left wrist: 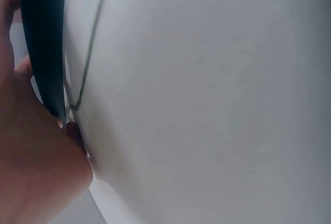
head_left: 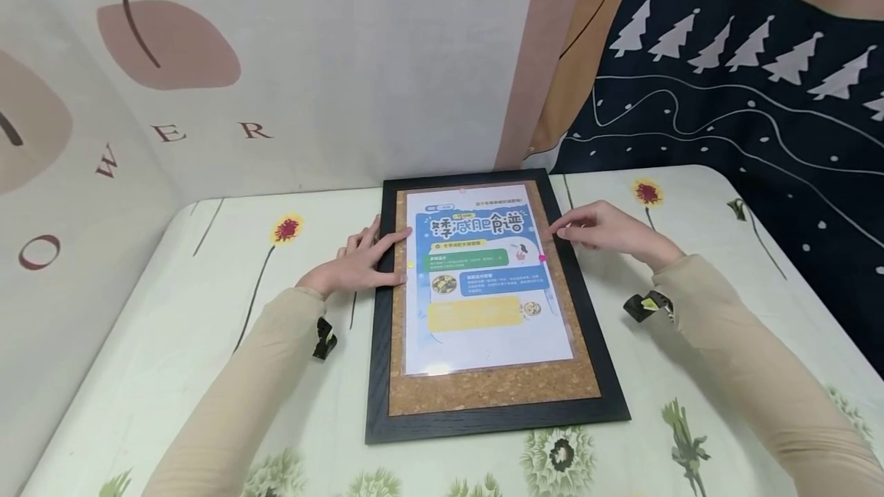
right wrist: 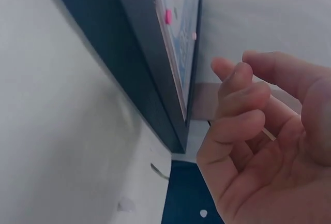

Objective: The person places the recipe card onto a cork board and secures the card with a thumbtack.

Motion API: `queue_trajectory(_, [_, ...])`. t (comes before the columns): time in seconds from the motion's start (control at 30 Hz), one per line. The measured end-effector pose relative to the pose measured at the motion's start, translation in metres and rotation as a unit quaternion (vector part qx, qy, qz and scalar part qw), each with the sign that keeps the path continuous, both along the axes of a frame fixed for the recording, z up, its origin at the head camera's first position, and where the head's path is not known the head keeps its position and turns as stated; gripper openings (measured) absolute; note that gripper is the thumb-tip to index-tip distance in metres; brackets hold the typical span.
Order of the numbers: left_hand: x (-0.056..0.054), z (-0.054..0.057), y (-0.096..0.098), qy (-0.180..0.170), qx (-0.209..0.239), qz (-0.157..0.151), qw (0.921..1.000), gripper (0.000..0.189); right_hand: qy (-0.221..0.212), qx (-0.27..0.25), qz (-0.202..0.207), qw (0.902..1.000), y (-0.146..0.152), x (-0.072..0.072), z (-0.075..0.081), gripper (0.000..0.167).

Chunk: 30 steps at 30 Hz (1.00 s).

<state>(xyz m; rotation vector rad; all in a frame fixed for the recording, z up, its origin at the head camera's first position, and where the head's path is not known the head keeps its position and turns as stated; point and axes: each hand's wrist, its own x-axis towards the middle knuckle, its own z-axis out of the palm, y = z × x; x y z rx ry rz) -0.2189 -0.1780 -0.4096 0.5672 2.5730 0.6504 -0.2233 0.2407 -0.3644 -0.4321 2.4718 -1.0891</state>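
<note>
A black-framed cork board [head_left: 494,397] lies on the table with a laminated poster [head_left: 490,351] on its cork. The poster bears a blue Chinese heading and green, blue and yellow text bands. A bright pink pin [head_left: 542,258] sits at its right edge, a yellow pin [head_left: 410,264] at its left edge, and a pale pink pin [head_left: 463,191] at its top. My left hand [head_left: 355,263] reaches over the frame's left side, thumb and index finger extended to the poster's edge. Beside the right frame bar, my right hand [right wrist: 253,131] has loosely bent fingers, nothing visible between them.
A pale flower-patterned cloth [head_left: 173,374] covers the table. Behind it hangs a light curtain [head_left: 345,83], with a dark tree-patterned cloth [head_left: 725,113] at the right. Dark straps with small devices show under both wrists, the right device [head_left: 645,305] close over the cloth.
</note>
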Motion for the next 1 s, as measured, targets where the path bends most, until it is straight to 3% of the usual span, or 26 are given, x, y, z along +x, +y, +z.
queue_trajectory(0.17, [0.0, 0.0, 0.0, 0.003, 0.001, -0.001, 1.0, 0.085, 0.007, 0.012, -0.021, 0.9997, 0.006, -0.002, 0.002, 0.03])
queue_trajectory(0.5, [0.002, 0.002, 0.0, 0.002, -0.002, -0.001, 1.0, 0.086, 0.025, 0.033, -0.032, 0.9986, 0.025, 0.001, -0.018, 0.027])
queue_trajectory(1.0, [0.003, 0.004, 0.004, 0.035, -0.031, 0.002, 0.9989, 0.085, 0.049, 0.055, -0.078, 0.9942, 0.056, -0.001, -0.025, 0.031])
